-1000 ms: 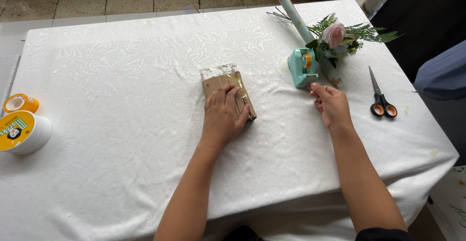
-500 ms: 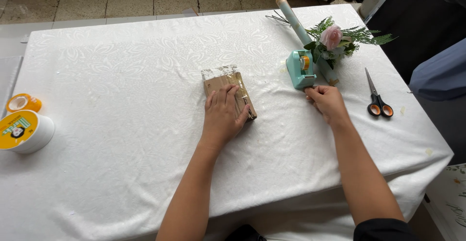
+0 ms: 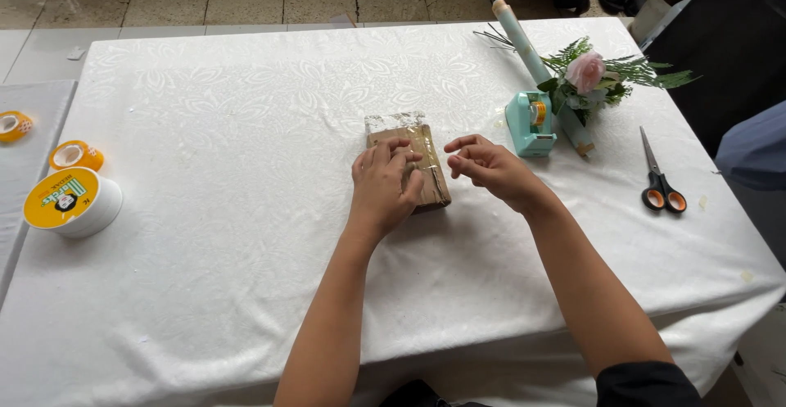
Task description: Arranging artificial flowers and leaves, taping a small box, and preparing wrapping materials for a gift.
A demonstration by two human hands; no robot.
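Pressure from our left hand [image 3: 383, 186] pins the small brown paper-wrapped rectangular parcel [image 3: 413, 165] flat on the white embossed tablecloth [image 3: 229, 112], near the middle of the table. The palm lies over the parcel's near end and the fingers are spread along its top, pressing down rather than gripping. Clear film or tape shines at the far end of the parcel.

Our right hand [image 3: 487, 165] hovers just beside the parcel's right edge, thumb and fingertips drawn close together. It may be pinching a short strip of clear tape, but we cannot tell; nothing solid shows between the fingers.

To do this well, we judge that the left hand should keep the paper fold flat and tight while the right brings its fingertips down along the loose edge, smoothing from the middle outward so no wrinkles form.

The pale teal tape dispenser [image 3: 530, 122] stands near, to the right of that hand, touching a bunch of green fern and a pink artificial rose [image 3: 586, 71]. Black scissors with orange-lined handles [image 3: 657, 179] lie well apart to the right.
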